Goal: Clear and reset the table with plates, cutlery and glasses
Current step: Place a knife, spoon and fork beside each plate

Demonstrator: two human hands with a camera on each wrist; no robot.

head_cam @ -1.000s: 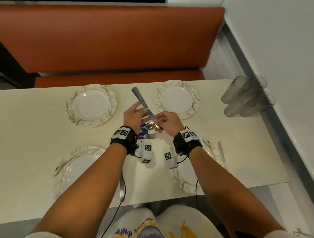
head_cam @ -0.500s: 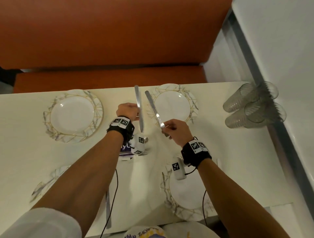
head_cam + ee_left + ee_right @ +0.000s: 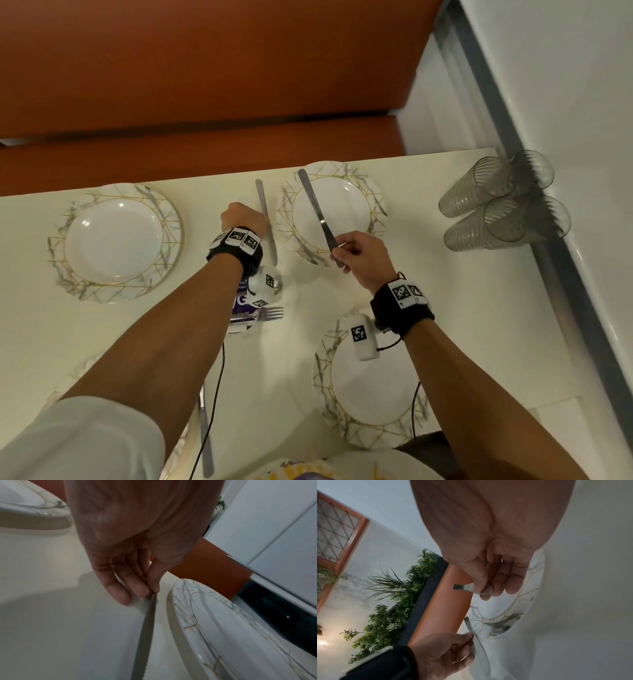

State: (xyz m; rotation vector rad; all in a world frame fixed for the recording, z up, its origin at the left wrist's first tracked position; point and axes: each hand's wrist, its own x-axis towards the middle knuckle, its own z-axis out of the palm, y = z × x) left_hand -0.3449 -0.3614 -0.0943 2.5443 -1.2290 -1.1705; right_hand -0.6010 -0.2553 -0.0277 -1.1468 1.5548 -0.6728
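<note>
My left hand [image 3: 245,219] pinches a first knife [image 3: 265,219] between thumb and fingers [image 3: 137,586]. That knife [image 3: 147,628] runs low along the table just left of the far right plate [image 3: 356,192]; I cannot tell whether it touches the table. My right hand [image 3: 356,257] pinches the handle of a second knife [image 3: 318,216], held tilted above that plate [image 3: 496,609] with the blade pointing away. In the right wrist view the second knife's handle [image 3: 464,587] shows at the right hand's fingertips, with the left hand [image 3: 453,649] below.
Also on the cream table [image 3: 479,308] are a far left plate [image 3: 114,243], a near right plate [image 3: 370,394], a fork [image 3: 270,313] on a purple card [image 3: 241,301], and a third knife [image 3: 205,442] at the near edge. Several clear glasses [image 3: 503,202] lie stacked by the right wall. An orange bench [image 3: 205,144] runs behind.
The hands, close together at the table's centre a second ago, have parted. The left carried one knife down beside the far right plate; the right swung the other over that plate.
</note>
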